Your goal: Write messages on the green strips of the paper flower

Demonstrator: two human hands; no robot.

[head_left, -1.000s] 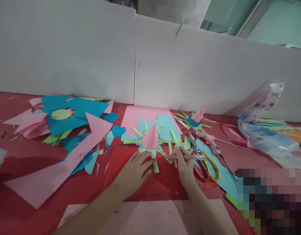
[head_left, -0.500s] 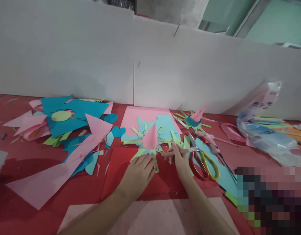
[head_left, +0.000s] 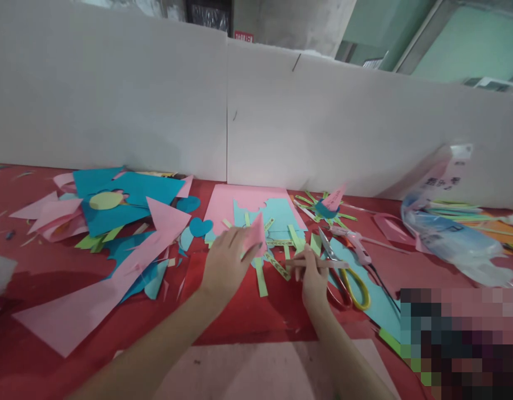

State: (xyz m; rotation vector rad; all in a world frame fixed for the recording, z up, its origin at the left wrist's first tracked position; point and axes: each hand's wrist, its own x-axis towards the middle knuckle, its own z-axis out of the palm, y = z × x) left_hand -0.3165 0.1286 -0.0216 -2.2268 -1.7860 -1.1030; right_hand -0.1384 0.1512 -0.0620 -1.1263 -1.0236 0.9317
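Note:
My left hand (head_left: 225,258) is closed around the lower part of a pink paper cone (head_left: 257,230), its thumb on the near side. Under the cone, light green paper strips (head_left: 261,278) fan out, and some carry drawn dark patterns. A light blue paper base shows only in part beneath them. In my right hand (head_left: 312,278) is a slim, pale pen (head_left: 318,264), lying nearly level across the fingers. That hand rests just right of the patterned strips. Scissors (head_left: 355,289) with one red and one yellow handle lie beside my right wrist.
Pink and blue paper scraps (head_left: 114,266) are spread on the left. At the back right stands a second pink cone (head_left: 333,200) with green strips. A pink glue gun (head_left: 358,247) and clear plastic bag (head_left: 460,233) lie on the right. White panels (head_left: 323,122) rise behind the table.
My left hand has gone from lying flat on the strips to gripping the cone. The strips have turned. My right hand has drawn slightly back with the pen.

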